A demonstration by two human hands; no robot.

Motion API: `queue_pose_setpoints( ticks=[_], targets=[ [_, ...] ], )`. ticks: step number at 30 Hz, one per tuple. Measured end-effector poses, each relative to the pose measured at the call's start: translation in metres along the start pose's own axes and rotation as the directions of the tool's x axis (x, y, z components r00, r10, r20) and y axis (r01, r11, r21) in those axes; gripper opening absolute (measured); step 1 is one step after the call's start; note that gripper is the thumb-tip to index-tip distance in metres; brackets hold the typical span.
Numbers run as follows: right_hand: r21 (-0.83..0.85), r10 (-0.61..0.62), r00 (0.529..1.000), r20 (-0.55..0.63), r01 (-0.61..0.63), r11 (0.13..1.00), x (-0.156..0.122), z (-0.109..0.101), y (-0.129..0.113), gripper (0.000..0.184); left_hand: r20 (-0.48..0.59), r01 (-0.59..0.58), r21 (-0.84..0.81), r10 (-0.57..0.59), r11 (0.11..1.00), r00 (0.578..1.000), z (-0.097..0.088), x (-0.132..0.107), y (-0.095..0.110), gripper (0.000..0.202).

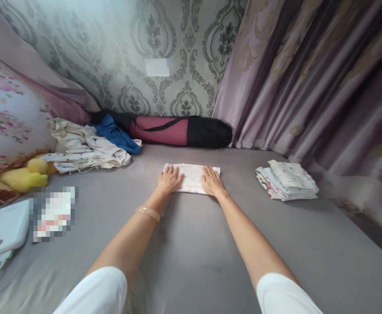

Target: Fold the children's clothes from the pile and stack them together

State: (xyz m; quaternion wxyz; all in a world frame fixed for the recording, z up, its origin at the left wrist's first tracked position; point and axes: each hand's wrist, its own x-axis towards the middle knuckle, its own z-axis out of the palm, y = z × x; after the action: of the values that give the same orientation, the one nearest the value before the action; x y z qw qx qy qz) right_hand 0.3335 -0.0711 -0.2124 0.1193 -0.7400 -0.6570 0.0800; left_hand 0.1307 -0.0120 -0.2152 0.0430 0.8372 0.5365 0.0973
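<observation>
A small white folded cloth [192, 175] with a faint print lies flat on the grey bed sheet [191, 244] in the middle. My left hand [170, 179] rests flat on its left end, fingers stretched out. My right hand [212, 180] lies flat on its right end, fingers likewise spread. A pale bangle [148, 212] sits on my left wrist. Both arms reach forward from white sleeves.
A stack of folded printed cloths [287, 179] sits to the right. A heap of unfolded white and blue clothes [89, 146] lies at the left. A maroon and black roll bag [180, 131] lies along the wall. Yellow plush toy [27, 173], floral pillow [11, 117], white device [3, 231], curtains [315, 78].
</observation>
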Motion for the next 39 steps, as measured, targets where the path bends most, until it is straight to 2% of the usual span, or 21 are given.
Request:
queue_pose_setpoints(
  ticks=[4, 8, 10, 13, 16, 17, 21, 22, 25, 30, 32, 34, 35, 37, 39],
  targets=[
    [0.142, 0.043, 0.998, -0.040, -0.037, 0.989, -0.001, -0.005, 0.016, 0.059, 0.002, 0.025, -0.027, -0.025, 0.999, 1.000, 0.002, -0.001, -0.007, 0.058],
    [0.051, 0.024, 0.997, -0.070, -0.021, 0.999, -0.009, -0.001, 0.019, 0.059, 0.002, 0.100, -0.055, -0.100, 0.994, 0.995, 0.008, 0.000, -0.005, 0.064],
    [-0.005, 0.051, 0.996, -0.077, -0.052, 0.999, -0.012, 0.001, 0.017, 0.059, 0.003, 0.129, -0.068, -0.129, 0.989, 0.992, 0.010, 0.001, -0.004, 0.066],
    [-0.045, 0.116, 0.993, -0.021, -0.117, 0.992, -0.010, -0.003, 0.014, 0.060, 0.013, 0.137, -0.107, -0.136, 0.985, 0.991, 0.010, 0.007, -0.008, 0.064],
    [-0.073, 0.162, 0.983, 0.089, -0.156, 0.985, -0.005, -0.012, 0.007, 0.062, 0.064, 0.104, -0.196, -0.093, 0.975, 0.994, 0.006, 0.011, -0.021, 0.055],
    [-0.087, 0.162, 0.983, 0.081, -0.155, 0.984, -0.004, -0.014, 0.004, 0.062, 0.067, 0.098, -0.224, -0.085, 0.970, 0.994, 0.004, 0.011, -0.028, 0.053],
    [-0.132, 0.056, 0.988, -0.143, -0.075, 0.988, -0.003, -0.008, -0.008, 0.062, -0.008, 0.148, -0.294, -0.157, 0.944, 0.988, -0.002, -0.003, -0.059, 0.053],
    [-0.130, 0.046, 0.989, -0.142, -0.064, 0.989, -0.004, -0.004, -0.009, 0.062, -0.024, 0.174, -0.300, -0.189, 0.938, 0.982, -0.002, -0.008, -0.066, 0.052],
    [-0.115, 0.082, 0.997, -0.013, -0.083, 0.990, -0.003, 0.006, -0.006, 0.063, -0.055, 0.228, -0.291, -0.254, 0.929, 0.966, -0.003, -0.023, -0.078, 0.048],
    [-0.105, 0.129, 0.990, 0.052, -0.123, 0.987, 0.000, -0.001, -0.008, 0.063, -0.084, 0.226, -0.275, -0.257, 0.935, 0.963, -0.005, -0.038, -0.069, 0.046],
    [-0.108, 0.127, 0.992, -0.021, -0.129, 0.986, 0.000, -0.005, -0.018, 0.063, -0.091, 0.234, -0.273, -0.267, 0.933, 0.959, -0.006, -0.041, -0.063, 0.045],
    [-0.127, 0.059, 0.991, -0.124, -0.075, 0.989, 0.000, -0.003, -0.030, 0.063, -0.117, 0.236, -0.278, -0.277, 0.931, 0.954, -0.006, -0.044, -0.060, 0.044],
    [-0.136, 0.018, 0.991, -0.135, -0.037, 0.990, 0.000, 0.000, -0.035, 0.063, -0.135, 0.236, -0.281, -0.282, 0.930, 0.950, -0.006, -0.044, -0.060, 0.043],
    [-0.139, -0.020, 0.998, -0.059, 0.011, 0.990, 0.001, 0.006, -0.041, 0.063, -0.166, 0.235, -0.288, -0.290, 0.928, 0.943, -0.006, -0.045, -0.060, 0.042],
    [-0.134, -0.007, 0.999, 0.048, 0.013, 0.991, 0.003, 0.009, -0.043, 0.064, -0.180, 0.235, -0.294, -0.295, 0.926, 0.938, -0.005, -0.045, -0.062, 0.042]
  ],
)
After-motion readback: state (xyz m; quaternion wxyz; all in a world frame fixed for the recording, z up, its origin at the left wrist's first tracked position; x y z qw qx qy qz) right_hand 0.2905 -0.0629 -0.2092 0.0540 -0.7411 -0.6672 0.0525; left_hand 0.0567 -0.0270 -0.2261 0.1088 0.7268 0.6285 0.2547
